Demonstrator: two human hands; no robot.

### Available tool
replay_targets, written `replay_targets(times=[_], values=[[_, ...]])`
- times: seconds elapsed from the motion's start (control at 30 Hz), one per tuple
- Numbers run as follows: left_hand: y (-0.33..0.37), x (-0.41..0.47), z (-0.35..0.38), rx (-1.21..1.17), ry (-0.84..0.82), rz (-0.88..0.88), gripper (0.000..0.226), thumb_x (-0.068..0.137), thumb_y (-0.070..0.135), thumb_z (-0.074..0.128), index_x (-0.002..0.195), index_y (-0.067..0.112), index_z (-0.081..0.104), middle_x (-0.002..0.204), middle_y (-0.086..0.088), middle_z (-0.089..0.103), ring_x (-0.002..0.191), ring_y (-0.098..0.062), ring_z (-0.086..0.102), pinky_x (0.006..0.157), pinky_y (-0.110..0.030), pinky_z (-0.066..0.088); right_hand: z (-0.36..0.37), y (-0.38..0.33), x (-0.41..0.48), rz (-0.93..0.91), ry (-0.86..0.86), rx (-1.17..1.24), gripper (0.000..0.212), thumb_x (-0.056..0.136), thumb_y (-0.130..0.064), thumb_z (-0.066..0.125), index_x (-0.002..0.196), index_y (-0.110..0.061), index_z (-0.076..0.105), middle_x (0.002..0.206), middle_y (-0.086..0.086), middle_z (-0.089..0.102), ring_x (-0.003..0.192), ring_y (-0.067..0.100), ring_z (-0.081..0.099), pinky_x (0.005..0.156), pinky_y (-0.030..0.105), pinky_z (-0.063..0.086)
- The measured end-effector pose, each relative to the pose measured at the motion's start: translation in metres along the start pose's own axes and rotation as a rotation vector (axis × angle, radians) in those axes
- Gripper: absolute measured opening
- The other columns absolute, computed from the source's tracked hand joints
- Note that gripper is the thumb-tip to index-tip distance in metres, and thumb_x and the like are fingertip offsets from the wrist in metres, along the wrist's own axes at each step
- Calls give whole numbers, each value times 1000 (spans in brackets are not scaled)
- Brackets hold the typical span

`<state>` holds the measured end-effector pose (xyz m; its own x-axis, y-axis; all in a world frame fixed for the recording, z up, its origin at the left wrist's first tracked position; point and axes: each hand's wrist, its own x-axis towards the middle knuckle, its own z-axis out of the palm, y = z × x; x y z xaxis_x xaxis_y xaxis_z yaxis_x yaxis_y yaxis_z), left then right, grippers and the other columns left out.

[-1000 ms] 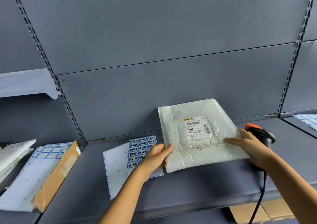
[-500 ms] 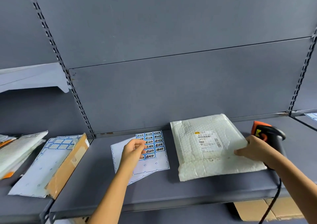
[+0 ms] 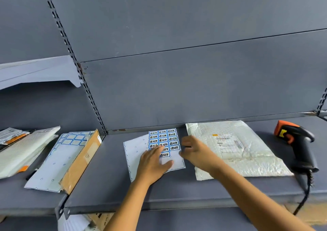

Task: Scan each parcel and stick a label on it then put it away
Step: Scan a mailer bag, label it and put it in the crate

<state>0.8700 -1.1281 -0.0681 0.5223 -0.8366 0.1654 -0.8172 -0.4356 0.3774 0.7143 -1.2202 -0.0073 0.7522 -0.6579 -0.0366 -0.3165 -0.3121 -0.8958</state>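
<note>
Parcel (image 3: 235, 149) lies flat on the shelf (image 3: 106, 186), near the scanner (image 3: 297, 142). My left grip (image 3: 154, 161) presses the label sheet (image 3: 134, 152), fingers straight. My right grip (image 3: 198, 152) is at the sheet's edge, blurred, and I can't tell if it pinches anything.

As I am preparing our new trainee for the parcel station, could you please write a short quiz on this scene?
1. True or false: the barcode scanner lies on the shelf to the right of the bubble mailer, and no hand holds it.
2. What does the left hand rest on? A) the label sheet B) the bubble mailer C) the barcode scanner
3. Fill the gap: the bubble mailer lies flat with its printed shipping ____ facing up.

Key: 1 true; 2 A; 3 label.
</note>
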Motion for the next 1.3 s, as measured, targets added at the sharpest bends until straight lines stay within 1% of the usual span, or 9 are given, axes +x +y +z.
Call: replay_targets(times=[0.07,0.23,0.4,0.5,0.63,0.77,0.97,1.1,1.3], values=[[-2,0,2,7,15,21,66,88,55,50,143,22,35,146,8,40,131,-13,38,112,-29,22,22,4,11,61,14,-8,32,88,-12,57,118,-12,47,119,1,61,101,20,59,80,30,51],[-6,1,5,-7,47,35,66,87,56,53,141,21,38,144,8,44,129,-12,40,111,-29,25,37,3,26,117,101,-2,24,87,-10,55,109,-10,44,111,5,60,99,21,55,55,16,36],[-7,-2,4,-45,61,51,69,85,59,52,141,21,39,143,7,45,129,-13,41,108,-26,26,37,3,34,201,163,211,25,87,-7,57,105,-11,40,98,2,51,96,23,54,75,32,45],[-6,-3,4,-111,65,64,76,76,63,47,139,21,42,138,6,50,124,-14,46,105,-26,32,38,12,39,220,184,399,10,81,2,60,84,-6,56,89,8,66,92,32,65,82,46,54],[-4,-4,4,-202,83,86,73,77,58,59,139,22,44,137,9,51,124,-13,47,105,-26,33,40,14,37,171,150,454,19,75,5,67,88,-8,63,95,10,71,88,25,67,89,44,53],[-3,-6,3,-371,137,68,62,79,38,73,133,21,49,127,17,53,116,0,49,94,-8,35,38,13,32,109,58,409,33,74,16,64,69,-16,59,71,4,65,70,20,61,83,39,51],[-4,-5,2,-494,146,67,44,78,29,76,118,24,59,115,20,56,109,4,52,93,-18,43,42,27,44,149,106,451,41,69,6,74,106,-2,56,105,11,65,99,28,62,91,41,50],[-6,-5,1,-532,240,64,16,79,20,75,94,22,70,98,20,63,98,-2,59,89,-21,47,47,35,48,133,101,421,45,67,-1,79,106,-3,56,110,13,65,102,30,63,95,48,48],[-7,-4,1,-490,307,66,11,74,11,79,82,17,74,83,24,61,93,-11,60,80,-15,46,47,37,48,102,117,392,37,70,-2,79,100,-1,59,97,7,66,92,24,63,86,37,50]])
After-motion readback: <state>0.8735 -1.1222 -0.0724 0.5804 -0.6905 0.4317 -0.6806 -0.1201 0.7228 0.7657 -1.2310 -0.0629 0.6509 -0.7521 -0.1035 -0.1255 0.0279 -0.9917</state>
